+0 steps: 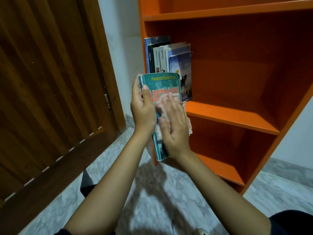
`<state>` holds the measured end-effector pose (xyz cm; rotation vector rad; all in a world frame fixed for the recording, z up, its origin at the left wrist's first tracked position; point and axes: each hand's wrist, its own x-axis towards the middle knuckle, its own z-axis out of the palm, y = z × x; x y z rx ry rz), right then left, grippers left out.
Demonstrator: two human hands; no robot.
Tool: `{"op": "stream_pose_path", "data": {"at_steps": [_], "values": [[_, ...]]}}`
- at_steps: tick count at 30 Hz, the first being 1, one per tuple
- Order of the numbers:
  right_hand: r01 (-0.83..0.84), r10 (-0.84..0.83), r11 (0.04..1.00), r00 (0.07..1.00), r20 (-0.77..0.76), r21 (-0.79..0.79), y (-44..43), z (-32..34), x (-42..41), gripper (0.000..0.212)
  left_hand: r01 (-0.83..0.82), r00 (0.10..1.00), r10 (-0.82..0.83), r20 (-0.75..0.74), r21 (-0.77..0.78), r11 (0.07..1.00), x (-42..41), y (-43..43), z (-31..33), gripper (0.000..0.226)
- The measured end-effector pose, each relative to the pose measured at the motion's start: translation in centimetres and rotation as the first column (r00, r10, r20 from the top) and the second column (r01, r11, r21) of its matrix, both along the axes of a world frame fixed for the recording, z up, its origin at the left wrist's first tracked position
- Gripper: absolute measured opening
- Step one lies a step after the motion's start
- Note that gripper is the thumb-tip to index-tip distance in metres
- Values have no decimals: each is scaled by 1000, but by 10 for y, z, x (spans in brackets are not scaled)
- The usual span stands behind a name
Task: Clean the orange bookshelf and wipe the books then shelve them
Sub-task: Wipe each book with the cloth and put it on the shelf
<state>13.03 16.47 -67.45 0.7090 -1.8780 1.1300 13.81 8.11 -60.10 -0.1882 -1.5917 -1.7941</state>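
by bookshelf (228, 116), left hand (142, 107) grips worn teal book (162, 83); right hand (174, 126) flat on cloth (190, 127)

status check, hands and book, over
Left hand grips green book at its spine edge. Right hand presses cloth flat on its cover. Nothing blocking orange bookshelf right of standing books.

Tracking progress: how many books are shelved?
7 shelved books, seemingly, upright at the middle shelf's left end; others may be hidden behind the book the left hand holds.
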Motion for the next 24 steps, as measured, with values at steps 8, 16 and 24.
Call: {"op": "stream_pose_path", "data": {"at_steps": [8, 16, 24], "values": [[86, -68, 978, 993, 101, -192, 19, -31, -11, 45, 95, 995, -100, 22, 175, 980, -8, -4, 21, 37], [-79, 280, 779, 931, 233, -622, 57, 10, -44, 38, 114, 988, -106, -109, 69, 991, -29, 30, 45, 39], [-146, 368, 817, 877, 309, -557, 122, 46, -124, 36, -60, 974, 42, -224, -73, 996, -109, 78, 42, 44]]}}
